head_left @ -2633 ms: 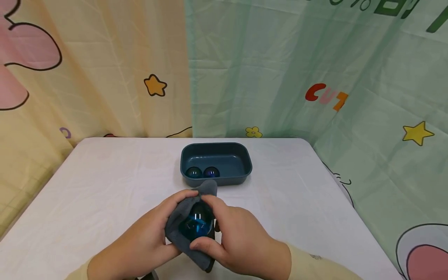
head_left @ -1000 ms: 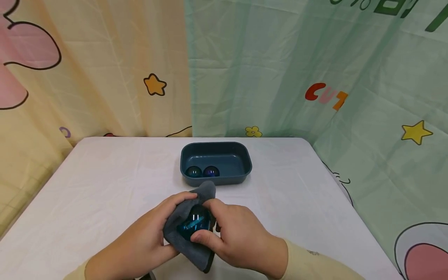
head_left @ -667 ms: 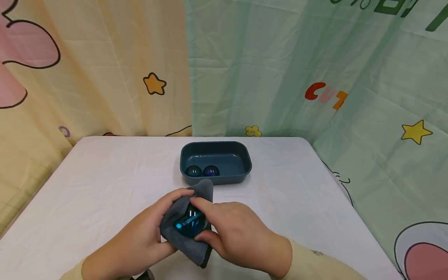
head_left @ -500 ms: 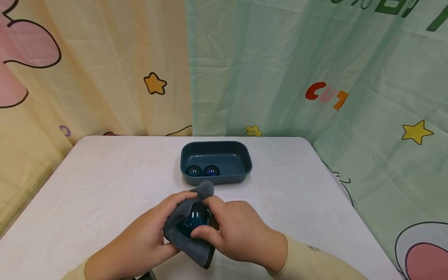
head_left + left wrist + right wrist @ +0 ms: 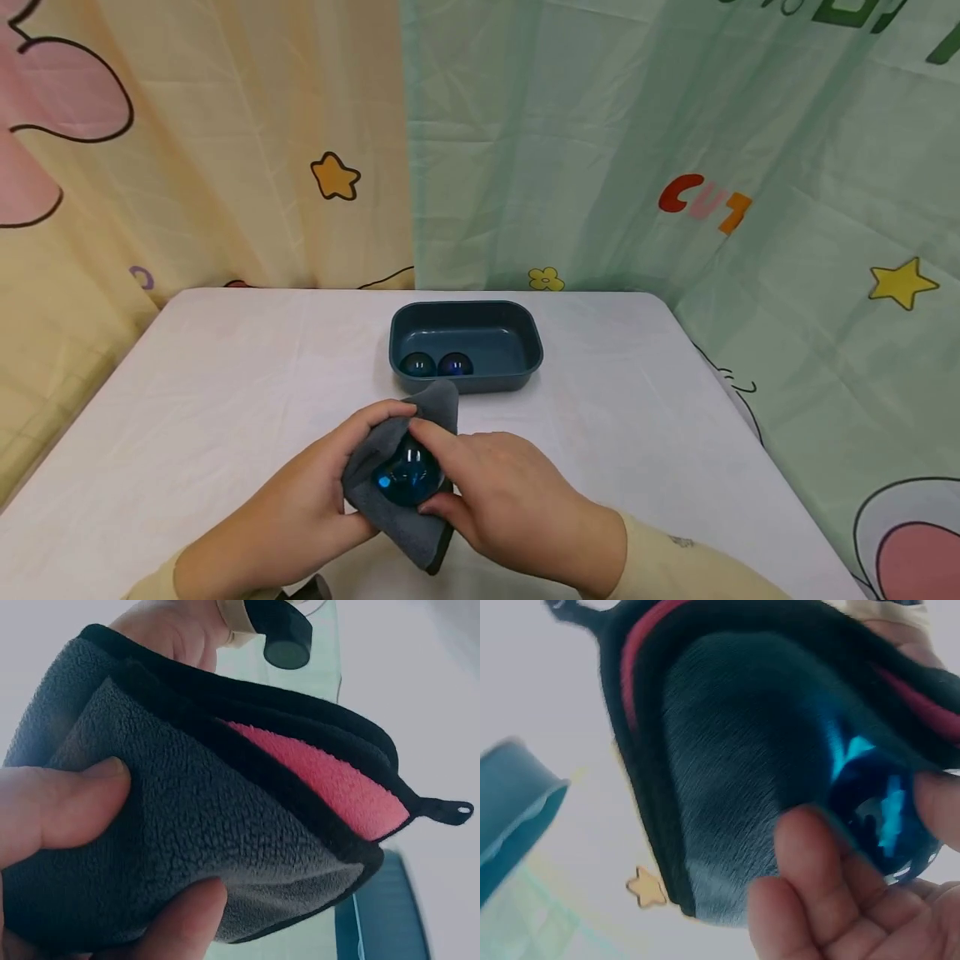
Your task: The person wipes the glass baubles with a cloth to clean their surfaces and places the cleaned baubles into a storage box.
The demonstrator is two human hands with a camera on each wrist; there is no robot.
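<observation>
In the head view my left hand (image 5: 300, 500) cups a folded dark grey cloth (image 5: 412, 533) from the left. A glossy, see-through blue ball (image 5: 410, 473) sits against the cloth, and my right hand (image 5: 510, 496) grips it between thumb and fingers. Up close in the left wrist view, fingers press the fuzzy cloth (image 5: 187, 795), which has black edging, a pink inner face and a small hanging loop. The right wrist view has the ball (image 5: 885, 810) partly hidden by the cloth and my fingers.
Just beyond my hands, a dark teal rectangular tray (image 5: 502, 386) stands on the white-covered table (image 5: 247, 375). Inside it, at the near left, lie a dark green ball (image 5: 417, 364) and a dark blue ball (image 5: 455, 364). Printed curtains (image 5: 525, 150) hang behind the table.
My right hand and the blue ball shift back and forth against the cloth; since half a second ago they have moved slightly left. The tray and its two balls stay put.
</observation>
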